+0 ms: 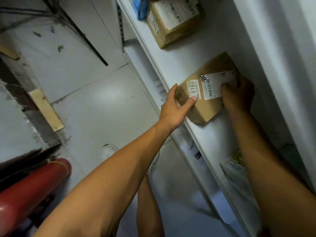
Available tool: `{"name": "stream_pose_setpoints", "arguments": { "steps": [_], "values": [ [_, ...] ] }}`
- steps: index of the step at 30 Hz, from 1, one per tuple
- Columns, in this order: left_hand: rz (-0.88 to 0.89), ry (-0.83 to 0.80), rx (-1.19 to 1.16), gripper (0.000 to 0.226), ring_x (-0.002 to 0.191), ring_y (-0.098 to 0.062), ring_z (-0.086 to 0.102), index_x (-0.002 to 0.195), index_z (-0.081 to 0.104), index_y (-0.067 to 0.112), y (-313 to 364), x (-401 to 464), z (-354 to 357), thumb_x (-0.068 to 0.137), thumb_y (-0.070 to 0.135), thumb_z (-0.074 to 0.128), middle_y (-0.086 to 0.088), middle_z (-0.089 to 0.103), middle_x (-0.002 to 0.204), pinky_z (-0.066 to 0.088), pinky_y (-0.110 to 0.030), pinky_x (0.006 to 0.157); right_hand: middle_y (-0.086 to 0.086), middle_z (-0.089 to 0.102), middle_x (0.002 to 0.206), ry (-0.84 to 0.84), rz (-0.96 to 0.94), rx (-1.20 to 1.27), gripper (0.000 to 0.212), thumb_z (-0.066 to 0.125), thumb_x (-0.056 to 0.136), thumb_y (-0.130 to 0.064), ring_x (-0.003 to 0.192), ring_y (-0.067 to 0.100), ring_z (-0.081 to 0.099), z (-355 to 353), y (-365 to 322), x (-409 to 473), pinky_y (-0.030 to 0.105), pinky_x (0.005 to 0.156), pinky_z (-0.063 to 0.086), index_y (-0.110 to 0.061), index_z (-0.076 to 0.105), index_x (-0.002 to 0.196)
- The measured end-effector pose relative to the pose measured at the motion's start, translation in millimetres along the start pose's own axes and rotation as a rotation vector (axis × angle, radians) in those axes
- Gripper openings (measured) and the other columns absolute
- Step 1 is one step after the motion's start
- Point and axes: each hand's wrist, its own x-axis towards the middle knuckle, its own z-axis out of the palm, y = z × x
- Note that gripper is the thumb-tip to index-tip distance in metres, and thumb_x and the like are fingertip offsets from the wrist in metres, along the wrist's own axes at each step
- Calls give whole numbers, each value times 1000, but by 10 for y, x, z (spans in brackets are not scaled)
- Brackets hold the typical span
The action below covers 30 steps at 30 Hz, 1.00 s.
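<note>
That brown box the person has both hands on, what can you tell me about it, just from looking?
The cardboard box is plain brown and closed, lying skewed at the front edge of the white shelf. On top are a small white sticker printed with 018 and a larger shipping label with barcodes and a black scrawl at its corner. The left hand grips one end, thumb on the sticker; the right hand grips the other end.
</note>
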Motion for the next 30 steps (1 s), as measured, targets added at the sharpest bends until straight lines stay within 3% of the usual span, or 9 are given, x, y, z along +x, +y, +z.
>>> {"name": "stream_pose_setpoints", "arguments": {
  "steps": [4, 5, 8, 10, 20, 22, 25, 28, 30],
  "values": [
    [76, -15, 183, 90, 142, -26, 46, 162, 13, 35, 16, -6, -34, 91, 65, 59, 0, 38, 162, 42, -47, 115, 15, 56, 142, -6, 56, -135, 42, 42, 107, -26, 129, 29, 53, 63, -329, -92, 12, 65, 29, -6, 51, 142],
    [90, -22, 245, 87, 140, -27, 48, 162, 16, 34, 27, 3, -98, 92, 66, 57, -1, 39, 161, 43, -47, 114, 15, 57, 140, 23, 23, -155, 41, 43, 106, -24, 128, 30, 54, 108, -327, -60, 9, 65, 30, -5, 52, 141],
    [82, -35, 281, 72, 136, -24, 50, 157, 35, 30, 99, 73, -317, 96, 63, 53, -3, 49, 153, 43, -38, 111, 14, 52, 146, 150, -86, -193, 47, 52, 98, -20, 137, 28, 44, 299, -358, 7, 19, 102, 28, -11, 51, 144],
    [57, -16, 235, 62, 130, -21, 54, 151, 47, 30, 147, 133, -443, 98, 60, 53, -2, 56, 144, 42, -30, 103, 11, 48, 149, 196, -138, -180, 48, 51, 96, -20, 141, 27, 39, 415, -409, 26, 29, 112, 24, -18, 53, 144],
    [30, 93, 103, 37, 105, -18, 66, 136, 60, 21, 375, 378, -622, 102, 34, 56, 6, 65, 109, 53, -41, 104, 16, 44, 149, 197, -249, -257, 43, 46, 96, -17, 141, 32, 35, 548, -537, 147, 25, 103, 20, -14, 58, 137],
    [41, 121, 54, 37, 105, -18, 66, 138, 58, 21, 420, 403, -623, 102, 30, 56, 9, 62, 104, 53, -42, 103, 17, 47, 146, 201, -303, -205, 44, 50, 93, -14, 137, 32, 39, 555, -570, 150, 14, 94, 22, -11, 58, 137],
    [101, 187, -4, 47, 113, -18, 63, 148, 48, 22, 514, 522, -623, 102, 28, 57, 1, 61, 125, 52, -36, 104, 15, 47, 144, 154, -417, -141, 52, 54, 91, -12, 134, 29, 43, 608, -683, 190, 1, 84, 17, -10, 51, 143],
    [141, 247, -49, 55, 103, 3, 57, 155, 38, 28, 630, 690, -655, 103, 25, 56, 1, 47, 151, 45, -13, 88, 8, 40, 155, 76, -348, -67, 69, 59, 93, -21, 143, 22, 36, 728, -921, 400, 17, 100, 27, -17, 30, 156],
    [162, 250, -107, 61, 124, -5, 53, 157, 34, 33, 677, 808, -676, 101, 23, 56, 3, 38, 158, 47, -23, 102, 8, 30, 162, 59, -227, 126, 82, 64, 93, -27, 149, 23, 30, 811, -1137, 596, 30, 117, 29, -15, 19, 160]
  ]
}}
